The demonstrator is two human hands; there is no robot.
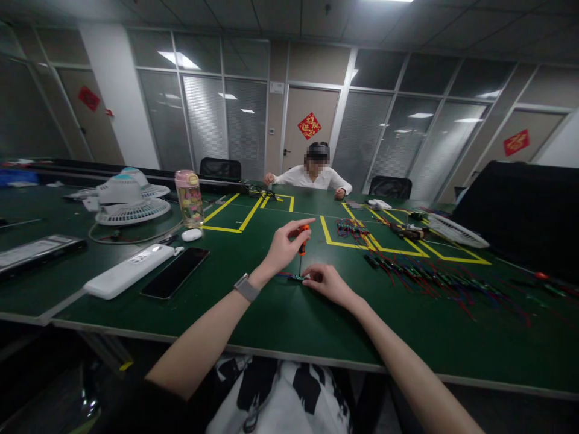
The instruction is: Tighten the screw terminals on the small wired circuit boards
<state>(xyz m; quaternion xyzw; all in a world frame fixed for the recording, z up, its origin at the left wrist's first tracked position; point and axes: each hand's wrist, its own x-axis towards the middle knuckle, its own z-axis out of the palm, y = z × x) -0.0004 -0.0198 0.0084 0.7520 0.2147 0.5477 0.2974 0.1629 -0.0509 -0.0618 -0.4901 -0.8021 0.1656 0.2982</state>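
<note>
My left hand [284,244] is closed round the orange handle of a small screwdriver [302,244], which stands upright with its tip down on a small green circuit board [296,277] lying on the green table [289,313]. A watch sits on my left wrist. My right hand [328,282] rests on the table beside the board, its fingers pinching the board's right end.
A row of several small boards with red and blue wires [434,280] lies to the right. A black phone [175,272], a white bar [129,271], a pink bottle [189,198] and a fan [126,202] stand left. Another person [312,175] sits across the table.
</note>
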